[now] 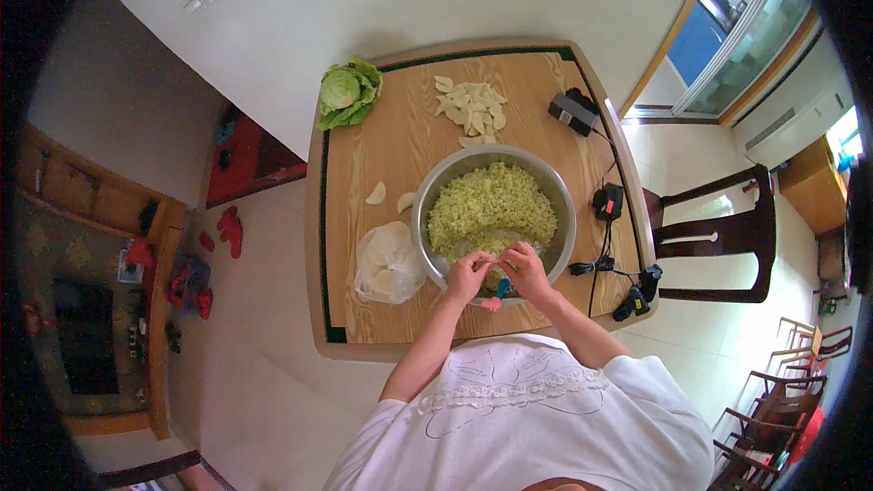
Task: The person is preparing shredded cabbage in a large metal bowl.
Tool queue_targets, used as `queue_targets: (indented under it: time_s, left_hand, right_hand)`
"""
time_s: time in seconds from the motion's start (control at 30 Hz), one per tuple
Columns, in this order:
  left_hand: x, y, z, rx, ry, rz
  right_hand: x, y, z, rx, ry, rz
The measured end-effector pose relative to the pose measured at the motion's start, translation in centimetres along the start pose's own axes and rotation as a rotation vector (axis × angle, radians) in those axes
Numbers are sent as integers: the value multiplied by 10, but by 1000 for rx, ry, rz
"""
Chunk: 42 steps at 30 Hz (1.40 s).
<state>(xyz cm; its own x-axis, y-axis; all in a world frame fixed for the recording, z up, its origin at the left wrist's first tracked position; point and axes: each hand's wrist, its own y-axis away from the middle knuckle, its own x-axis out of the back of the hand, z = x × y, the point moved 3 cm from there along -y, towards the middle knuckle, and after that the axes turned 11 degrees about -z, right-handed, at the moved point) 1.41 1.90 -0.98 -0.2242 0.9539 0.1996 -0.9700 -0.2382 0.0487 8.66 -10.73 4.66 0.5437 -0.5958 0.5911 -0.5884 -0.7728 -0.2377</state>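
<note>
A wide steel basin (563, 218) filled with finely chopped pale green vegetable (494, 204) stands on the wooden table. Over its near side, my left hand (470, 275) and my right hand (525, 271) meet at the fingertips, pinching a small pale piece that looks like dough. Below them, a utensil with a teal and pink handle (492, 302) rests at the basin's near rim. To the left lies a clear plastic bag (389, 262) holding pale rounds. Two flat pale dough pieces (376, 193) lie above the bag.
Behind the basin is a pile of pale flat dough pieces (474, 106). A lettuce head (348, 92) sits at the table's back left corner. Black power adapters (574, 112) with cables line the right side. A dark wooden chair (747, 235) stands beyond the right edge.
</note>
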Motion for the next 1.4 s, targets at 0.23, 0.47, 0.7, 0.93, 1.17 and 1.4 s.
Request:
queue_targets:
  time_s: [0.23, 0.47, 0.7, 0.93, 1.17, 1.4]
  left_hand:
    - [-3, -1, 29, 88, 318, 77]
    - [3, -4, 4, 276, 379, -228]
    - [2, -4, 17, 313, 531, -224]
    - [0, -5, 16, 280, 485, -270]
    - [0, -3, 12, 296, 443, -260]
    - [-3, -5, 11, 268, 433, -284]
  right_hand:
    - [-1, 4, 12, -235, -196, 71]
    - [-6, 7, 13, -219, -259, 80]
    - [4, 2, -1, -186, -169, 51]
    - [1, 4, 3, -105, -127, 12]
    - [2, 3, -5, -66, -72, 43]
    - [2, 4, -1, -23, -25, 40]
